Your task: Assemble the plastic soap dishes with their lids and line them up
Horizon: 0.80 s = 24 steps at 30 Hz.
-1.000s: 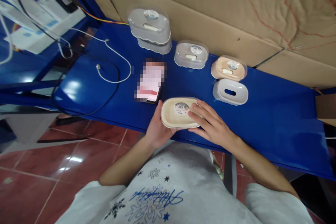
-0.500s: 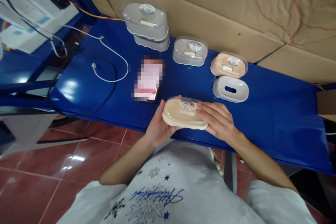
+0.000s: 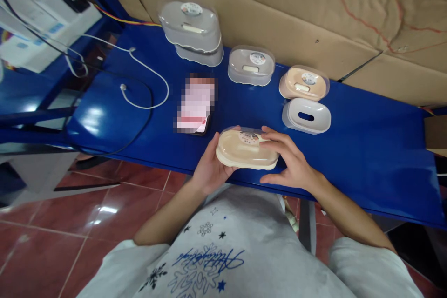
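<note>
A cream oval box [image 3: 244,151] with a clear lid and a round sticker is held above the front edge of the blue table [image 3: 370,149]. My left hand [image 3: 211,167] grips its left end, thumb at the side and the other fingers partly hidden beneath. At the right end, my right hand [image 3: 291,160] has its thumb and fingers spread apart, the fingertips over the lid's upper right edge. Whether those fingertips touch the lid is hard to tell.
Behind stand stacked grey boxes [image 3: 192,28], one grey box [image 3: 250,67], a peach box [image 3: 303,84] and a white slotted piece [image 3: 307,116]. A blurred-out phone [image 3: 195,104] lies left of centre, near a white cable [image 3: 153,72]. Cardboard [image 3: 279,9] lines the back.
My right hand has loosened from the box, its thumb and fingers spreading apart. My left hand still holds the box in nearly the same place. The view has shifted slightly.
</note>
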Each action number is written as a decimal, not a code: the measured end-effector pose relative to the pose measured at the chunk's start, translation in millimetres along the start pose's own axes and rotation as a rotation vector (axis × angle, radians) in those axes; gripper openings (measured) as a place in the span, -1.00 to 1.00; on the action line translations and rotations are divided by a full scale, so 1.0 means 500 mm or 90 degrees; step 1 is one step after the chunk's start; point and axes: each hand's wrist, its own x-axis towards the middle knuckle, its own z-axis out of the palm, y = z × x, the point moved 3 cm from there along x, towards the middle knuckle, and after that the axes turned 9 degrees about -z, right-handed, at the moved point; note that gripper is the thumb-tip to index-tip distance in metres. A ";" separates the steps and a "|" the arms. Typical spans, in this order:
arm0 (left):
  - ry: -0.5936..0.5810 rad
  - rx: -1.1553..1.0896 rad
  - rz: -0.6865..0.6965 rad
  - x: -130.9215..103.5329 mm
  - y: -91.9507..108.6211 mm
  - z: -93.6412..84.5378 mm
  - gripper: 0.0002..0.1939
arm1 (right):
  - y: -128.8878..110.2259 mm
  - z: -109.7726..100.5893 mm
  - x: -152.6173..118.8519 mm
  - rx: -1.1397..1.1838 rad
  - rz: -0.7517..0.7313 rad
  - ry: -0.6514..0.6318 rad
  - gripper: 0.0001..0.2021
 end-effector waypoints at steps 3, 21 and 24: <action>0.002 0.010 0.007 0.003 -0.003 -0.001 -0.51 | -0.001 0.000 0.001 0.043 0.034 0.026 -0.48; 0.001 0.030 0.033 0.006 -0.009 -0.007 -0.55 | 0.007 0.024 -0.018 0.089 0.085 0.203 -0.61; 0.014 0.030 0.033 0.008 -0.009 -0.009 -0.55 | 0.002 0.017 -0.012 0.064 0.028 0.177 -0.58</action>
